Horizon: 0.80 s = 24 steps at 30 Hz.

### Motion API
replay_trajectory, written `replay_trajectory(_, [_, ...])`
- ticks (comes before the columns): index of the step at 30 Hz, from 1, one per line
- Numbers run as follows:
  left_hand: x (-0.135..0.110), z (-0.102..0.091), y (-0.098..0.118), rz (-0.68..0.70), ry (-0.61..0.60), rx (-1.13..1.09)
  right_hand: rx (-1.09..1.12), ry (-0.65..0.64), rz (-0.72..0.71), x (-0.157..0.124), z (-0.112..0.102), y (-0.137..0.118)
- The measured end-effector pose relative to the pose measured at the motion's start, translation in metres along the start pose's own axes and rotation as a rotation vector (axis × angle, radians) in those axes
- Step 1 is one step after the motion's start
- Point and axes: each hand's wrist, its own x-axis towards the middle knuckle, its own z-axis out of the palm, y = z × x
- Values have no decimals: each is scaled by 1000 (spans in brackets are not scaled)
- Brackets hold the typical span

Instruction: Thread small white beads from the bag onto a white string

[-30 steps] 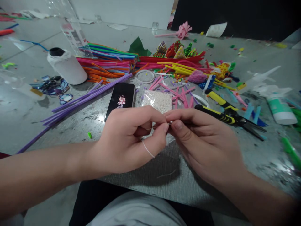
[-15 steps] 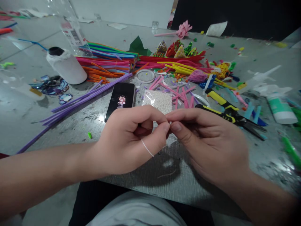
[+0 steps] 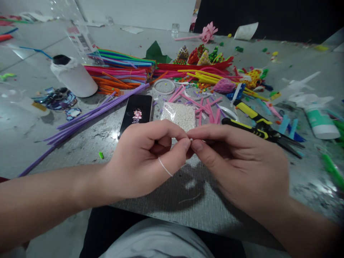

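Note:
My left hand [image 3: 142, 161] is closed, thumb and forefinger pinched on a thin white thread, a length of which [image 3: 165, 167] loops round my thumb. Against its fingertips, my right hand [image 3: 244, 165] pinches a tiny pale bead [image 3: 191, 140] between thumb and forefinger. Whether the thread runs through the bead is too small to see. Just beyond my fingers lies a clear bag of small white beads [image 3: 179, 113], its near edge hidden by them. A loose thread end [image 3: 189, 199] shows over the grey table [image 3: 161, 206] below my hands.
A phone [image 3: 135, 111] lies left of the bag, beside purple pipe cleaners [image 3: 99, 111]. Black-and-yellow pliers [image 3: 249, 125] rest at the right. Farther back are a white bottle [image 3: 76, 79], bundled coloured pipe cleaners [image 3: 126, 59] and pink strips [image 3: 206, 107]. A green-labelled bottle [image 3: 321, 120] stands far right.
The bead now shows more plainly between my fingertips. My right hand has turned slightly, while my left keeps its pinch. The whole view has shifted a little.

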Motion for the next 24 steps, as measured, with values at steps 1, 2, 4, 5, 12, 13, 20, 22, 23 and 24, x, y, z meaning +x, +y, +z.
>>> replay_trajectory(1, [0,0,0,4,-6,-13,-29,5,-14,-1,0,0])
replay_trajectory(2, [1,1,1,4,-14,-26,-55,12,-30,-1,-1,1])
replay_trajectory(4, [1,1,2,5,-27,-51,-86,17,-65,-2,-2,2])
replay_trajectory(5, [2,2,3,0,-32,-59,-91,13,-81,-2,-4,3])
replay_trajectory(12, [3,-1,7,-39,-75,-134,-102,-98,-107,2,-14,4])
replay_trajectory(13, [3,-2,7,-39,-80,-135,-97,-99,-106,2,-15,5])
replay_trajectory(20, [4,-3,8,-12,-111,-125,9,-57,-8,2,-13,3])
replay_trajectory(22, [4,-3,9,-18,-125,-123,82,-58,36,1,-13,1])
replay_trajectory(23, [5,-4,9,-22,-135,-124,113,-66,49,1,-13,1])
replay_trajectory(24, [5,-4,9,-23,-144,-124,138,-79,57,1,-13,1])
